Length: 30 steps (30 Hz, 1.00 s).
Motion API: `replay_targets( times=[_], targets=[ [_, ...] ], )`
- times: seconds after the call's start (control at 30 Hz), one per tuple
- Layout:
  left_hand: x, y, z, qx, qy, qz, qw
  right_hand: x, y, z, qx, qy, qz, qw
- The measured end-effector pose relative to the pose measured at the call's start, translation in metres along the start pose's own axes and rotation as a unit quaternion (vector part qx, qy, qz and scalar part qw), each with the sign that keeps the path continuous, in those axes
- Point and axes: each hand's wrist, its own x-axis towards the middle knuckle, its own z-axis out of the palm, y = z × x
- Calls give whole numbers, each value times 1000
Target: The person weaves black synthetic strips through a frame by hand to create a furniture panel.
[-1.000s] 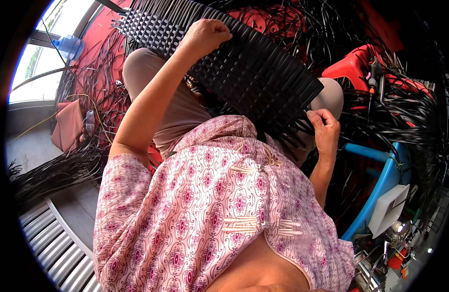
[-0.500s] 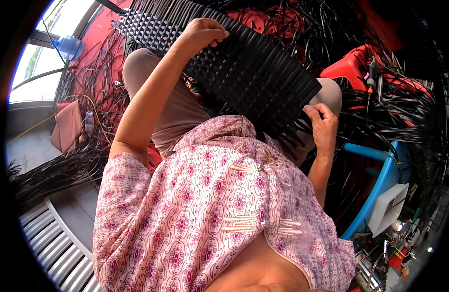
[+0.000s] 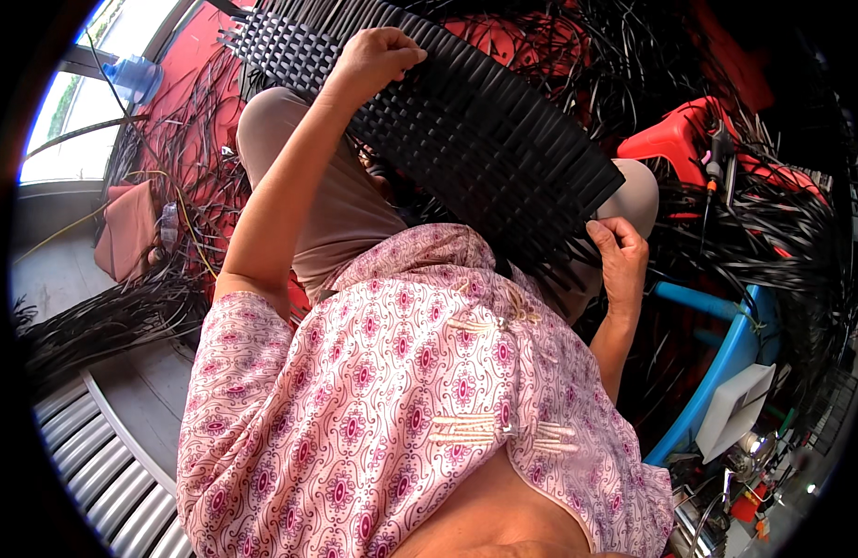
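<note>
A woven panel of flat black strips (image 3: 494, 153) lies slantwise across my knees. Loose strip ends stick out along its lower right edge and at its far left end. Over the upper middle of the panel is my left hand (image 3: 378, 63), closed with curled fingers in a pinch; what it holds is hidden. At the panel's right end, near the loose strip ends, my right hand (image 3: 622, 265) pinches with thumb and forefinger. Whatever is between those fingertips is too small to make out.
Heaps of loose black strips (image 3: 745, 232) cover the red floor. At right are a red plastic stool (image 3: 671, 139), a screwdriver-like tool (image 3: 712, 177), a blue plastic stool (image 3: 698, 409) and a white tray (image 3: 736, 409). A pink cloth bag (image 3: 126, 232) and a blue water bottle (image 3: 133, 79) stand left.
My left hand has shifted slightly left and up over the panel. My right hand has slipped a little below the panel's right corner, fingers still pinched. The whole view has tilted slightly.
</note>
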Motion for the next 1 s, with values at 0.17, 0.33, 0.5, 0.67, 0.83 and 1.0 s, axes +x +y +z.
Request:
replay_targets(
  times=[0.17, 0.33, 0.5, 0.67, 0.83, 1.0],
  targets=[
    [-27, -3, 27, 190, 195, 201, 941, -1, 0, -2, -10, -3, 3, 1000],
    [-65, -4, 55, 288, 227, 227, 902, -5, -3, -3, -31, 14, 14, 999],
    [-75, 2, 63, 286, 200, 203, 915, -9, -8, -6, -64, 19, 22, 998],
    [-75, 5, 63, 236, 181, 189, 936, -13, -6, -9, -72, 26, 21, 997],
    [-72, 1, 65, 203, 176, 190, 944, -14, -10, -8, -54, 23, 34, 998],
    [-74, 6, 70, 216, 169, 153, 949, -16, -13, -9, -76, 21, 15, 997]
  ],
)
